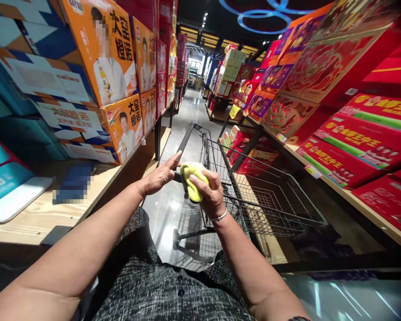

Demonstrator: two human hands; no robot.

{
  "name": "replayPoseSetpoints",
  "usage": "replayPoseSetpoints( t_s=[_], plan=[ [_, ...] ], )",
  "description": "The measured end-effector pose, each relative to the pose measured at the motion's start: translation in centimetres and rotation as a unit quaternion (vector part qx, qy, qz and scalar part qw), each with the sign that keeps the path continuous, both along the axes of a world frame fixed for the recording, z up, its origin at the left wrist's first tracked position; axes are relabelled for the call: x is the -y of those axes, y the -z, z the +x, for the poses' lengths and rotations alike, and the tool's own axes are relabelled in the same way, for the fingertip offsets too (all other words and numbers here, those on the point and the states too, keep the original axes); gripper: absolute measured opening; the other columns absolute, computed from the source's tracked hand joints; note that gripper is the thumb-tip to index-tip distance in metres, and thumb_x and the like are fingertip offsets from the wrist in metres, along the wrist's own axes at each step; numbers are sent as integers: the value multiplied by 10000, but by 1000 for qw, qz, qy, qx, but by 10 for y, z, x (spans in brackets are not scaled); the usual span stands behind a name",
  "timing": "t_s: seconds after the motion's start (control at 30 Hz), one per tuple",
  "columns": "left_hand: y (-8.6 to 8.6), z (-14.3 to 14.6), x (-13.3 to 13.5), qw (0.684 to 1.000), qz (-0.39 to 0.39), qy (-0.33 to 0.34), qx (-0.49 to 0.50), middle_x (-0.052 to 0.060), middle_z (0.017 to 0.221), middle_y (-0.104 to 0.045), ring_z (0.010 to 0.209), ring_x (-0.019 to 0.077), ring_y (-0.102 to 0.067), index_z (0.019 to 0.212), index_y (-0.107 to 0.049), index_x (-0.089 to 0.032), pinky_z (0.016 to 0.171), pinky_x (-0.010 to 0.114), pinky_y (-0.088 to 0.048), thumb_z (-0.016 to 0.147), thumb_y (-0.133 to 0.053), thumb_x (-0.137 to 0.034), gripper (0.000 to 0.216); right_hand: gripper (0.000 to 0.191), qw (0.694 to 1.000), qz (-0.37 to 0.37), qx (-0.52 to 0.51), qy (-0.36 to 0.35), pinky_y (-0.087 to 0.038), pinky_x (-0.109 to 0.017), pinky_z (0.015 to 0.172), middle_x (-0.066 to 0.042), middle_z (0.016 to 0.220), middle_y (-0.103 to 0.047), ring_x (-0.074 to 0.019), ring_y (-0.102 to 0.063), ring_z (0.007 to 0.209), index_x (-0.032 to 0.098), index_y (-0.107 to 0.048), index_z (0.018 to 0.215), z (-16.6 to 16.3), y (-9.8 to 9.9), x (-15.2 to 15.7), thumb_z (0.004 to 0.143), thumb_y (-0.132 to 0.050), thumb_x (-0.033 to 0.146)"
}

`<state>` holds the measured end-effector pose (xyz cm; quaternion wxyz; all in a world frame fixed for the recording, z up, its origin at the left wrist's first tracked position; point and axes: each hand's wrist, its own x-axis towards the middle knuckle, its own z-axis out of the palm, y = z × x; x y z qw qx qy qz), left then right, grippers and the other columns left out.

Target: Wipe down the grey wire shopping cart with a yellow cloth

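Bunched in my right hand [212,189] is a yellow cloth [194,182], which the fingers and thumb press from the side. My left hand [160,175] is just left of the cloth, fingers stretched forward and holding nothing; its fingertips are close to the cart's handle, and I cannot tell whether they touch it. Directly ahead stands a black wire shopping cart [270,200], its handle bar [186,141] running forward beyond my left fingers. The cloth hides part of the cart's frame. No goods show in the basket.
Orange drink cartons [102,58] are stacked on the wooden shelf [16,229] at left, near a dark blue blurred item [74,180]. Red boxes [357,142] and gold gift boxes [324,71] fill the right shelf. A tiled aisle [191,104] runs ahead between the displays.
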<state>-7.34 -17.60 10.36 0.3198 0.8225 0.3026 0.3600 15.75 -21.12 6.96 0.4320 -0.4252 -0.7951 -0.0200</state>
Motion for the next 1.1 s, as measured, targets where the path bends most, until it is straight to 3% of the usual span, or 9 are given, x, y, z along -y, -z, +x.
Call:
replayPoseSetpoints(
  t_s=[0.1,0.23,0.4,0.53,0.73,0.83,1.0,1.1],
  plan=[
    [1,-3,8,992,-95,9,87,135,1447,-512,1382,334,-420,1581,-176,-187,1145,468,-342,816,-128,-880,1034,332,993,-36,102,-52,-383,-486,1107,-18,1274,-563,-245,-465,1243,467,-665,1184,-27,-10,4,933,-591,262],
    [4,-6,14,975,-166,11,149,116,1356,-600,1301,328,-515,1538,-321,-211,1098,452,-407,800,-150,-897,1022,417,987,-18,150,-56,-358,-549,1069,38,1409,-521,-286,-388,1301,533,-569,1276,-49,-7,5,990,-484,242],
    [5,-7,16,976,-132,2,171,125,1337,-608,1235,351,-560,1427,-490,-170,1050,447,-448,789,-312,-892,980,421,981,-20,181,-70,-359,-531,1022,61,1432,-529,-311,-372,1299,507,-586,1270,-51,-3,8,982,-475,220],
    [4,-11,16,989,-75,-13,129,151,1328,-605,1221,362,-561,1366,-544,-127,1051,455,-433,802,-293,-883,976,423,977,-53,195,-74,-344,-508,1039,21,1388,-569,-304,-385,1289,441,-596,1297,-49,-1,12,944,-531,219],
    [2,-14,15,991,-71,4,117,149,1312,-613,1213,350,-568,1327,-581,-132,1051,444,-424,831,-277,-858,930,504,978,-54,188,-74,-342,-463,997,27,1370,-574,-295,-418,1236,502,-553,1326,-40,4,18,951,-488,170],
    [4,-13,15,988,-82,16,132,161,1294,-621,1206,339,-579,1322,-583,-134,1030,439,-440,842,-291,-843,905,515,976,10,211,-55,-363,-426,939,28,1330,-601,-280,-451,1179,498,-546,1335,-28,9,20,944,-513,164],
    [8,-11,10,990,-32,41,130,150,1200,-677,1194,317,-586,1324,-587,-150,1082,463,-378,893,-205,-797,867,455,933,250,259,18,-376,-377,860,41,1270,-639,-247,-467,1071,422,-615,1286,0,19,21,903,-614,177],
    [10,-11,7,990,-15,36,134,141,1202,-680,1207,312,-580,1324,-592,-163,1097,464,-361,914,-195,-770,833,409,924,268,273,23,-389,-383,824,8,1241,-658,-262,-487,1037,357,-657,1256,26,33,24,892,-624,173]
  ],
)
